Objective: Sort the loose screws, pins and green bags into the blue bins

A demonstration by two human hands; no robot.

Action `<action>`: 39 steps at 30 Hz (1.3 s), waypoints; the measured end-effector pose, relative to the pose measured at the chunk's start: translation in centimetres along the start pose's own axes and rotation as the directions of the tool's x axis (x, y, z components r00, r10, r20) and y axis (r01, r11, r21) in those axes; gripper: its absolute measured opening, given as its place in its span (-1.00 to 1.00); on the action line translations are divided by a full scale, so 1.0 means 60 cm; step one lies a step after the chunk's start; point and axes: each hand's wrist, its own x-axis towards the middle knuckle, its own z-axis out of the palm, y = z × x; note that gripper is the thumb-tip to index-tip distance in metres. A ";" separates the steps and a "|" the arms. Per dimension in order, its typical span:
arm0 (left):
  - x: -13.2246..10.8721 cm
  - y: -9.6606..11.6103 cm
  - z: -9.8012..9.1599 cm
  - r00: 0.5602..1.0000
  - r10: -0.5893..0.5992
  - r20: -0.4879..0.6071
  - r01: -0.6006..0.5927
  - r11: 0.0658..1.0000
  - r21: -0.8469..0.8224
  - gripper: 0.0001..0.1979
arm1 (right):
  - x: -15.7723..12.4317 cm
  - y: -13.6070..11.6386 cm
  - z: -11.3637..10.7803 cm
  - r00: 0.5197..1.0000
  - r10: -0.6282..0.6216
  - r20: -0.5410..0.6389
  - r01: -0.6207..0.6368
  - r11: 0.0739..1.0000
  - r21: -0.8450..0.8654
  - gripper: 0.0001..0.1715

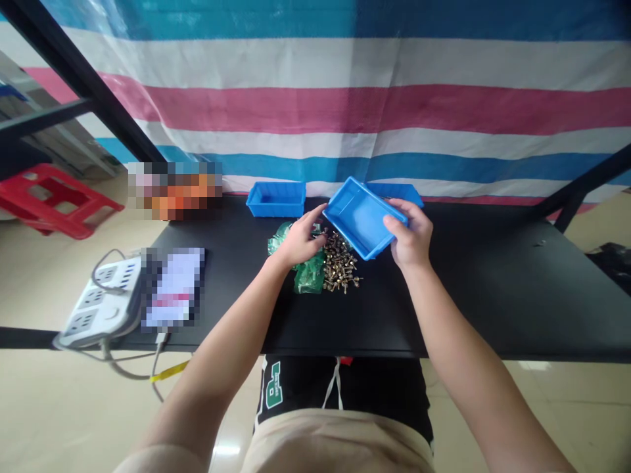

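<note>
Left hand [296,242]: fingers [313,222] open, tips at the corner of the blue plastic tray [357,220].
Green plastic bags [309,279]: under my left palm, on the black surface [468,309].
Brass screws [339,264]: loose pile just beside the bags, below the tray.
Tray: tilted, held above the surface.
Right hand [411,235]: fingers [394,225] closed on the tray's right end.

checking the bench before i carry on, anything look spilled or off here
The loose brass-coloured screws stand out: they lie in a heap straight on the black tabletop, not in a container. The blue plastic tray also sits oddly, tilted in the air in the right hand, while another blue tray stands level.
</note>
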 end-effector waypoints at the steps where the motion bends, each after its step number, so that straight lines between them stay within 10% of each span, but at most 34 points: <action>1: -0.001 0.000 -0.002 0.999 0.039 0.026 -0.038 0.999 -0.011 -0.25 | 0.002 0.006 0.001 0.998 0.067 -0.008 -0.066 0.995 0.077 -0.57; 4: -0.003 0.006 -0.006 0.992 0.123 0.017 -0.124 0.991 0.045 -0.22 | 0.007 0.015 0.006 0.976 0.217 0.022 -0.216 0.951 0.220 -0.54; 7: -0.002 0.011 -0.004 0.990 0.138 -0.037 -0.134 0.986 0.099 -0.61 | 0.008 0.019 0.013 0.960 0.277 0.040 -0.278 0.932 0.231 -0.40; 12: 0.002 0.000 0.005 0.985 0.067 -0.161 -0.033 0.979 0.203 -0.73 | -0.005 0.025 0.018 0.995 0.101 0.006 -0.100 0.990 -0.096 -0.14; 18: 0.004 -0.007 0.006 0.957 -0.061 -0.283 0.144 0.948 0.284 -0.74 | -0.037 0.011 0.025 0.912 -0.219 0.347 0.384 0.754 -0.534 -0.43; 26: 0.005 0.002 0.002 0.938 -0.142 -0.315 0.212 0.956 0.202 -0.45 | -0.018 0.045 0.017 0.944 -0.216 0.248 0.327 0.698 -0.637 -0.80; 31: 0.007 0.011 0.003 0.928 -0.330 -0.171 0.370 0.780 0.504 -0.78 | -0.013 0.062 0.020 0.959 -0.176 0.221 0.280 0.695 -0.663 -0.81; 39: 0.005 0.012 0.008 0.936 -0.352 -0.021 0.275 0.690 0.669 -0.63 | -0.015 0.069 0.043 0.933 -0.158 0.323 0.345 0.647 -0.680 -0.78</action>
